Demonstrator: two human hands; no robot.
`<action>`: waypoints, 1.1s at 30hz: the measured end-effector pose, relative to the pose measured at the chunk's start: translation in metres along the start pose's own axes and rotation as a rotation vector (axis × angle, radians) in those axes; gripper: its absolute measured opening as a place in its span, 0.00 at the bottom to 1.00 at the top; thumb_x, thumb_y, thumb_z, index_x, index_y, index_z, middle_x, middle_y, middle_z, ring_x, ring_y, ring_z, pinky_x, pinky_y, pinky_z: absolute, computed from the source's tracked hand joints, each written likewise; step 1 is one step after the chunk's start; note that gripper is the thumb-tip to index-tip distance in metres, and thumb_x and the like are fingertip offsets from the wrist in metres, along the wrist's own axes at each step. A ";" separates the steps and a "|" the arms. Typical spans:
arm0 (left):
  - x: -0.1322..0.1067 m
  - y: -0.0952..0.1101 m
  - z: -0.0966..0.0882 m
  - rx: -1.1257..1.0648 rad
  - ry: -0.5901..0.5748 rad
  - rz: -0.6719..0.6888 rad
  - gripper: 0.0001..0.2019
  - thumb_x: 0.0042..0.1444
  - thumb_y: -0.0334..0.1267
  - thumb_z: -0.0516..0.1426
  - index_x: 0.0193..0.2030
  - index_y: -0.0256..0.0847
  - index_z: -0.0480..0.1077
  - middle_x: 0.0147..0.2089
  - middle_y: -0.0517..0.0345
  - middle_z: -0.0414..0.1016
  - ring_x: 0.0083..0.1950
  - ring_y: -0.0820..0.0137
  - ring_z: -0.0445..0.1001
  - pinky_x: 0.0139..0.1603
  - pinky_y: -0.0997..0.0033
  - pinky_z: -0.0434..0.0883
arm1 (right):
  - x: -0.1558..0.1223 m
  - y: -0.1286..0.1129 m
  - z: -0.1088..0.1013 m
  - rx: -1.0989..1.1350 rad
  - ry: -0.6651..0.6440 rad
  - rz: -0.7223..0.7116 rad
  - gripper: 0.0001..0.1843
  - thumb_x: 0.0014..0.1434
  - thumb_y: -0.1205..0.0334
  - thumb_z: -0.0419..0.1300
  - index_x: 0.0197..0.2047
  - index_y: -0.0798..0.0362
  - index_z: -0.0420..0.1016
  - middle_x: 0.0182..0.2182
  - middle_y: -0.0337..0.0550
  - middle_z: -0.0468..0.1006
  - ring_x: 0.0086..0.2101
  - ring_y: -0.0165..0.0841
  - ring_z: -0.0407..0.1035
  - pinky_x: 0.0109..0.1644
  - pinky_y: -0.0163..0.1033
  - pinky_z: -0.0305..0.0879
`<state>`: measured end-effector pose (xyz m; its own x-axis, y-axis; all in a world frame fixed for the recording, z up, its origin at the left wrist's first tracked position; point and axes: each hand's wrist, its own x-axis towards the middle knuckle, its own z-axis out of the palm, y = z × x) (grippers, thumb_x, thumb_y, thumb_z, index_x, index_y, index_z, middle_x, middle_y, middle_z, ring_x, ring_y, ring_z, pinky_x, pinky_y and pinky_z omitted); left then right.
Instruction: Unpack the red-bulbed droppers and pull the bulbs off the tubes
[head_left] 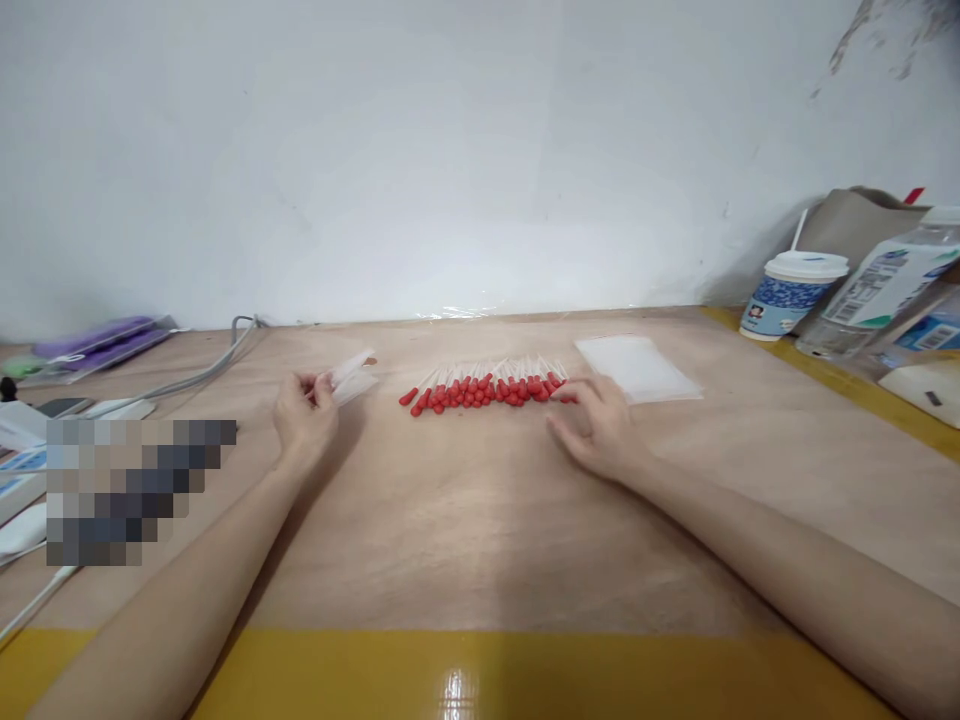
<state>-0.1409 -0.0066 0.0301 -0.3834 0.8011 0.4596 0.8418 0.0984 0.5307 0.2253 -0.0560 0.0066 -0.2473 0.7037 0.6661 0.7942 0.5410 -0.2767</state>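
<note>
My left hand (307,412) pinches a small clear plastic bag (354,380) just above the wooden table, left of the sticks. A row of white sticks with red bulbous tips (480,390) lies in the middle, the red ends toward me. At the right end of this row is my right hand (596,425), thumb and fingers apart, its fingertips at the last red tips; whether they touch is unclear. Just behind that hand lies a flat, whitish, translucent packet (637,368), which looks like a stack of plastic bags.
On the right stand a lidded paper cup (791,297) and a leaning plastic bottle (877,285). Purple packages (101,338), a grey cable (199,377) and white chargers lie at the left, beside a pixelated patch. Yellow tape (360,670) runs along the front edge.
</note>
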 end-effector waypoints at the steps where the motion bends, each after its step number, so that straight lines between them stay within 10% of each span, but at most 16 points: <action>1: -0.007 0.007 0.000 -0.037 0.060 0.035 0.17 0.60 0.45 0.41 0.46 0.35 0.60 0.44 0.46 0.71 0.43 0.64 0.72 0.39 0.66 0.69 | -0.004 -0.008 0.004 0.063 -0.046 -0.070 0.10 0.56 0.59 0.52 0.42 0.50 0.65 0.42 0.49 0.68 0.43 0.42 0.63 0.45 0.48 0.62; 4: -0.039 0.034 0.002 -0.210 0.175 0.228 0.10 0.58 0.43 0.48 0.38 0.39 0.62 0.38 0.53 0.73 0.37 0.69 0.72 0.35 0.71 0.69 | -0.015 -0.020 0.012 0.175 -0.032 -0.170 0.18 0.56 0.61 0.54 0.50 0.50 0.59 0.45 0.50 0.65 0.41 0.38 0.65 0.38 0.45 0.67; 9: -0.102 0.074 0.016 -0.467 -0.089 0.706 0.01 0.57 0.32 0.50 0.35 0.39 0.62 0.37 0.55 0.73 0.36 0.73 0.73 0.35 0.76 0.70 | -0.018 -0.018 0.012 0.235 0.055 -0.222 0.36 0.52 0.57 0.59 0.59 0.50 0.44 0.48 0.53 0.63 0.44 0.40 0.66 0.37 0.46 0.69; 15: -0.129 0.096 0.032 -0.466 -0.452 1.042 0.05 0.59 0.30 0.48 0.37 0.38 0.63 0.40 0.51 0.73 0.46 0.68 0.71 0.48 0.66 0.68 | -0.015 -0.011 -0.003 0.117 -0.099 -0.355 0.22 0.49 0.47 0.60 0.42 0.54 0.69 0.43 0.52 0.68 0.45 0.41 0.64 0.48 0.49 0.62; 20: -0.125 0.106 0.026 -0.534 -0.665 0.912 0.07 0.58 0.37 0.50 0.36 0.38 0.68 0.40 0.52 0.73 0.46 0.67 0.70 0.48 0.66 0.67 | -0.017 -0.008 -0.006 0.134 -0.385 -0.435 0.22 0.58 0.53 0.52 0.54 0.52 0.65 0.48 0.49 0.71 0.46 0.37 0.66 0.51 0.48 0.59; 27: -0.096 0.080 0.033 -0.216 -0.492 0.433 0.12 0.52 0.46 0.55 0.35 0.40 0.72 0.33 0.54 0.71 0.38 0.65 0.68 0.42 0.62 0.64 | -0.011 0.006 -0.012 0.365 -0.670 -0.356 0.27 0.61 0.50 0.48 0.61 0.51 0.57 0.60 0.47 0.57 0.60 0.38 0.51 0.62 0.51 0.48; 33: -0.090 0.079 0.033 -0.138 -0.605 0.313 0.19 0.47 0.56 0.55 0.35 0.43 0.74 0.34 0.56 0.72 0.39 0.64 0.68 0.47 0.58 0.60 | -0.011 0.000 -0.004 0.543 -0.595 -0.087 0.22 0.62 0.48 0.45 0.48 0.50 0.71 0.53 0.45 0.69 0.54 0.37 0.61 0.57 0.49 0.57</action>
<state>-0.0273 -0.0519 0.0073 0.1824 0.9719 0.1490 0.8068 -0.2345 0.5422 0.2306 -0.0657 0.0017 -0.6714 0.6929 0.2629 0.4159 0.6460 -0.6401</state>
